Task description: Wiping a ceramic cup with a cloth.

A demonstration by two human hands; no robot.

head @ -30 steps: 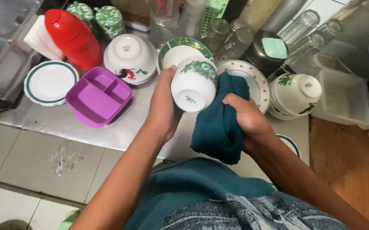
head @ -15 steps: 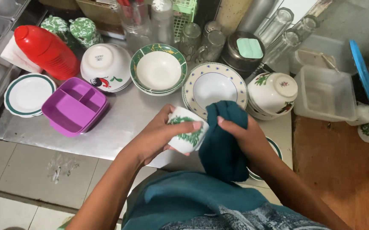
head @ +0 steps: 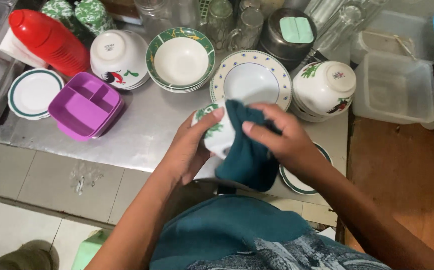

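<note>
- Cup [head: 213,134], white w/ green leaf print, sits in my left hand [head: 189,150]; fingers wrapped round its side, thumb up on the rim.
- Teal cloth [head: 247,152] pressed against the cup's right side by my right hand [head: 282,142], fingers closed over the fabric; cloth hangs down below the cup.
- Just right of the cup, under my right wrist: green-rimmed plate [head: 297,182], mostly hidden.
- Cup is held over the metal counter [head: 142,135], near its front edge.
- Left of the cup: purple divided box [head: 86,105], then small white saucer w/ green ring [head: 33,93].
- Beyond the cup: dotted-rim soup plate [head: 251,82], touching the cloth's top edge in view.
- Further back: green-rimmed bowl [head: 180,59], white bowl w/ rooster print [head: 118,59], red bottle [head: 49,41] lying tilted.
- Back right of the cup: upturned floral bowl [head: 323,90], clear plastic tub [head: 394,87].
</note>
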